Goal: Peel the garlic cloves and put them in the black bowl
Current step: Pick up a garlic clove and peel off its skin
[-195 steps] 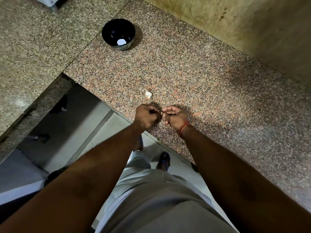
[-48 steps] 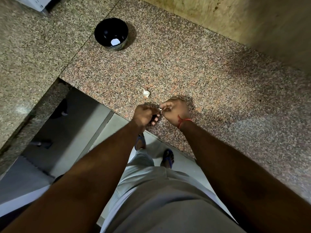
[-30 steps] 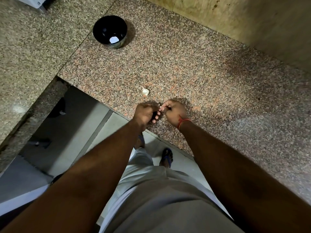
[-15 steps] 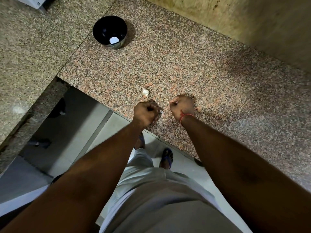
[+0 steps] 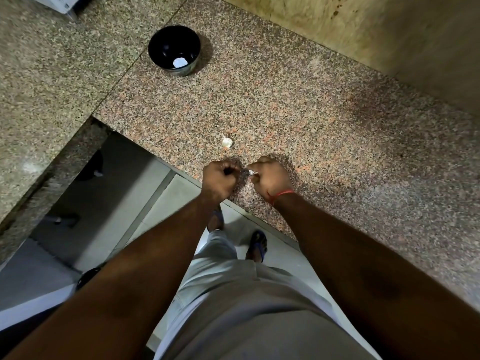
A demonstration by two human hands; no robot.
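counter — speckled polished granite | black bowl — glossy | wristband — red thread

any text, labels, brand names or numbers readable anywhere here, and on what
None can be read.
The black bowl shows no mark or label; the white patch inside it is not lettering.
The white object at the top left corner is cut off, and no print shows on it.
The countertop and the wall carry no writing.
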